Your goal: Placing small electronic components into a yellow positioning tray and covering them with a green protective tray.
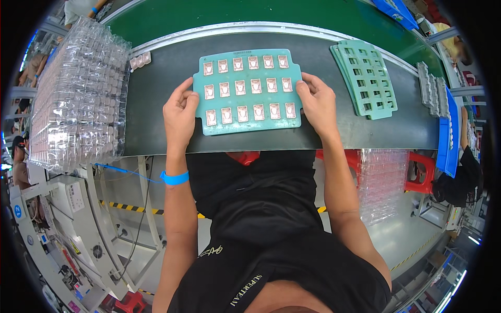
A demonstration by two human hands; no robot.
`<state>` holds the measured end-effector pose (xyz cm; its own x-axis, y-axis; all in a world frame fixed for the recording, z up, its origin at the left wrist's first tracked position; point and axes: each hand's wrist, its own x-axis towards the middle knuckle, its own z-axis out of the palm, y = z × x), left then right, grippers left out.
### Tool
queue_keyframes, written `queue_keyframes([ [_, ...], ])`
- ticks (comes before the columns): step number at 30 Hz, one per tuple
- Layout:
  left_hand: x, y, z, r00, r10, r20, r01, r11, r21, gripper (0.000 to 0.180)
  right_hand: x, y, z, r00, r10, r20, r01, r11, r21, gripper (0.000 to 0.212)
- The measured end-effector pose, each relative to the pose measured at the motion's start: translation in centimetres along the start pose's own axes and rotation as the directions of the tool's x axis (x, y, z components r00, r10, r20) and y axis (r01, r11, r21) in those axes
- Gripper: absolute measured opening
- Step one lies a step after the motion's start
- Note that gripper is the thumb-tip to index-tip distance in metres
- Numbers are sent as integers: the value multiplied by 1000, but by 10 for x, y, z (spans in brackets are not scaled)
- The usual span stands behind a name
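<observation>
Between my two hands is a teal tray (248,96) with notched corners, seen over the dark work table. Three rows of small, pinkish-silver rectangular parts (240,87) sit in it, several to a row. My left hand (180,112) grips the tray's left edge, thumb on top and fingers curled at the rim. On the opposite edge, my right hand (318,104) grips it in the same way. A blue wrist strap (175,178) circles my left wrist. What lies beneath the tray is hidden.
At the left towers a tall stack of clear plastic trays (78,96), with a few small parts (140,61) beside it. Green slotted trays (368,78) lie stacked at the right, near grey trays (433,89) and a blue bin (449,138). A green conveyor (224,13) runs behind.
</observation>
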<state>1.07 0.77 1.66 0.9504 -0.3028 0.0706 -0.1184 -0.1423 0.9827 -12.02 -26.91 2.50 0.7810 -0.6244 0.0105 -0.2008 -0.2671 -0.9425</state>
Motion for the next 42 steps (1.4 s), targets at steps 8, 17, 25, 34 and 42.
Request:
queue_keyframes([
  [8, 3, -4, -1, 1000, 2, -18, -2, 1000, 10, 43, 22, -18, -11, 936, 218, 277, -239, 970, 42, 37],
  [17, -2, -3, 3, 997, 20, -72, -16, 998, 60, 43, 24, -32, -19, 901, 188, 390, -281, 940, 196, 27],
  [25, -1, -8, 3, 995, 39, -92, -37, 999, 22, 43, 16, -22, -13, 894, 138, 427, -336, 838, 430, 25],
  [34, 0, -1, 0, 998, -5, -65, 6, 1000, 7, 42, 8, -19, -12, 848, 248, 468, -470, 759, 451, 30],
  [42, -3, -4, 1, 988, 58, -145, -60, 998, -15, 41, 10, -27, -6, 916, 215, 339, -377, 749, 545, 30],
])
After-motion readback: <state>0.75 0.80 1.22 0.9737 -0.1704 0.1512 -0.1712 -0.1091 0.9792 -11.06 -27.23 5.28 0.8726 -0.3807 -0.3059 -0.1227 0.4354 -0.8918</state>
